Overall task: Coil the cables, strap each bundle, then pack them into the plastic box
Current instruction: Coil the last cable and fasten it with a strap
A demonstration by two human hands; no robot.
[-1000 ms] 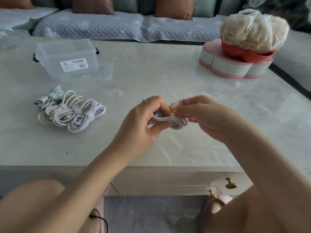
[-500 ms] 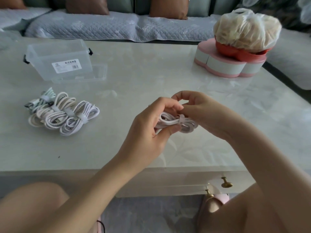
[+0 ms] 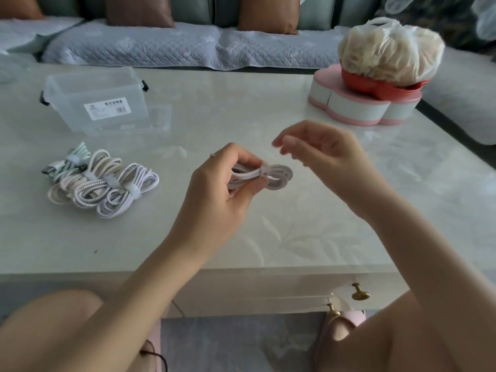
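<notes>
**Item in hand.** White cable bundle [image 3: 276,175], centre of frame, held above the bench [image 3: 295,237]. A pale strap [image 3: 264,171] is wrapped round its waist.

**Hands.** The left hand [image 3: 222,194] grips the bundle's left half between thumb and curled fingers. The right hand [image 3: 322,151] is just up and right of the bundle, not touching it, with its fingers loosely bent and holding nothing.

**Step, as judged.** Strapping this bundle looks all but finished. To finish it well, press the strap's free end flat so it holds. Keep the loops pinched until then, so that none springs loose. Whether the end is fastened cannot be told from here.

**Other task items.** A pile of strapped bundles [image 3: 104,181] lies at left of frame, the bundles touching one another. The clear plastic box [image 3: 96,98] stands at upper left, just beyond the pile, with its lid [image 3: 161,116] lying beside it.

**Surroundings.**
- A pink container [image 3: 349,106] at upper right carries a red bowl [image 3: 381,87] and a filled plastic bag [image 3: 389,49], well apart from the work.
- A sofa [image 3: 161,47] runs along the top edge.

**Obstructions.** Nothing lies between the bundle and the box. The pile sits beside that path, so the bundle should be carried over it, not dragged.
</notes>
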